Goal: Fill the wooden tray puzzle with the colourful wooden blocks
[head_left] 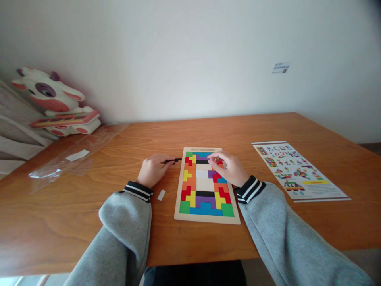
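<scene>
A wooden block puzzle board (176, 198) lies flat in front of me. Brightly coloured block pieces fill its border, and pale bare wood shows in the middle around a white rectangle (202, 174). At the board's upper left edge, my left hand (151, 170) is closed on a thin black tool (175, 160) whose tip points at the board; its exact kind is unclear. My right hand (229, 169) reaches over the board's upper right, thumb and fingertips pinched together near a bit of yellow. Whether it grips a piece there is hidden.
A small white slip (161, 195) lies left of the board. To the right rests a printed pattern sheet (285, 171). Clear plastic wrapping (56, 171) and a cow-shaped toy keyboard (67, 119) are at the left. The wooden table (166, 246) meets a white wall behind.
</scene>
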### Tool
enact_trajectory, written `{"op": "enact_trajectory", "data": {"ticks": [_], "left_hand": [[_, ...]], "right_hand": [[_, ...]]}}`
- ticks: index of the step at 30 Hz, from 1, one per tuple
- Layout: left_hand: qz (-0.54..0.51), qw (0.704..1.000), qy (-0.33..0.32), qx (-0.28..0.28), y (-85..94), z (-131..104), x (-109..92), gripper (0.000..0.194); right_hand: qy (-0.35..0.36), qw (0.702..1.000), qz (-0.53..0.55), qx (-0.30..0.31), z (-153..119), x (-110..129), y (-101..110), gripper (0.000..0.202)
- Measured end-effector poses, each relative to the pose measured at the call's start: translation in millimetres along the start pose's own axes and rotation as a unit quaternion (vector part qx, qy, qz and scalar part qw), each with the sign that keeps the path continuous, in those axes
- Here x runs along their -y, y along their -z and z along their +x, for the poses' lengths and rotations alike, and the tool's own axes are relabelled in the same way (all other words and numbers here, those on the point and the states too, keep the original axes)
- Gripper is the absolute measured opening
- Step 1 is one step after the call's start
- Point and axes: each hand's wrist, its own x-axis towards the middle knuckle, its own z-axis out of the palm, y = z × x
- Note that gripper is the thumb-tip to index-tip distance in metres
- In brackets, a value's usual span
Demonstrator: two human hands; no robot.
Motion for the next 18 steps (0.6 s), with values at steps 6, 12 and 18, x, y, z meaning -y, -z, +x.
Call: {"op": "enact_trajectory", "data": {"ticks": [6, 12, 18], "left_hand": [[-0.144, 0.988, -0.045, 0.031, -27.1, 20.4, -44.7, 0.017], [-0.152, 0.984, -0.061, 0.067, -47.3, 32.9, -54.5, 0.018], [-0.061, 0.979, -0.161, 0.108, -45.3, 24.1, -46.7, 0.038]], "right_hand": [[-0.009, 0.999, 0.034, 0.038, 0.0, 6.5, -1.5, 0.021], [-0.031, 0.999, 0.019, 0.03, 0.0, -1.4, -1.8, 0.013], [-0.04, 0.998, -0.01, 0.05, 0.4, -5.5, -2.0, 0.01]]}}
